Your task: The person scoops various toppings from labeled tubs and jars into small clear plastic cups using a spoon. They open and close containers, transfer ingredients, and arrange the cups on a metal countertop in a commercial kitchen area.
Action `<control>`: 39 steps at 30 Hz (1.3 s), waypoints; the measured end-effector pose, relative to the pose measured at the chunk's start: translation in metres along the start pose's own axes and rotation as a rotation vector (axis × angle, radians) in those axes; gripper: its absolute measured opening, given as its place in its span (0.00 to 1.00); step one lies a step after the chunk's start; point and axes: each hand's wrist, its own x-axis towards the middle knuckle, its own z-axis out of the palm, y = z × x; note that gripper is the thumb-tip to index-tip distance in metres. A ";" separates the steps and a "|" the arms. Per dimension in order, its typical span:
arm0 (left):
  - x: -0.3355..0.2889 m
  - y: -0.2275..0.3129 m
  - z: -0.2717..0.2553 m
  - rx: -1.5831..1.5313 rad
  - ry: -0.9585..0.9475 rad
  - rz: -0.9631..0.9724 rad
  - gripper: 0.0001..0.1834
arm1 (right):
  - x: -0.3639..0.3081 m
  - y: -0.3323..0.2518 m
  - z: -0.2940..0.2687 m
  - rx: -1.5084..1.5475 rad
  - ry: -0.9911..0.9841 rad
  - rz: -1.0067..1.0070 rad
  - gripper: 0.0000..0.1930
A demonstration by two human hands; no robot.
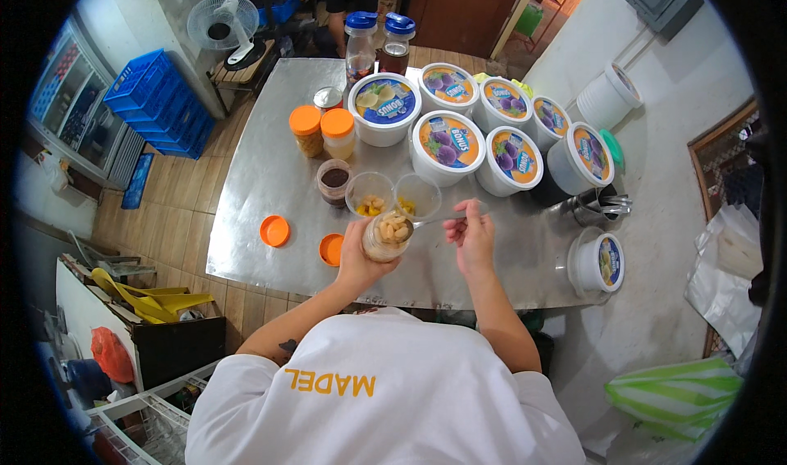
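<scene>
Jar (389, 235) held between cups (420, 189) and table edge (443, 304)

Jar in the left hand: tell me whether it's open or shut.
Open: the jar is uncovered, and pale pieces show at its mouth.

A clear, ridged jar (382, 248) is held with its lid off, its mouth showing pale, plump pieces (391, 225) heaped near the rim; whether it tilts is hard to tell. A grey metal spoon (435, 218) lies across that mouth, its bowl end among the pieces and its handle running out to the right. Just beyond the jar, side by side, stand a clear left cup (366, 184) and a clear right cup (420, 189), both open, with yellow pieces at the bottom.
</scene>
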 end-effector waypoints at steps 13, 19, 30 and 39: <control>0.003 -0.004 0.029 -0.202 0.071 -0.092 0.44 | 0.017 -0.020 -0.012 -0.018 0.037 0.009 0.21; 0.004 0.007 0.037 -0.232 0.099 -0.150 0.45 | 0.027 -0.019 -0.016 0.015 0.068 -0.008 0.21; -0.029 -0.022 -0.009 -0.257 0.120 -0.150 0.43 | 0.055 -0.002 -0.016 -0.333 0.045 -0.454 0.14; 0.008 -0.069 -0.075 -0.182 0.406 -0.178 0.41 | 0.033 -0.004 0.005 -0.947 -0.362 -1.074 0.06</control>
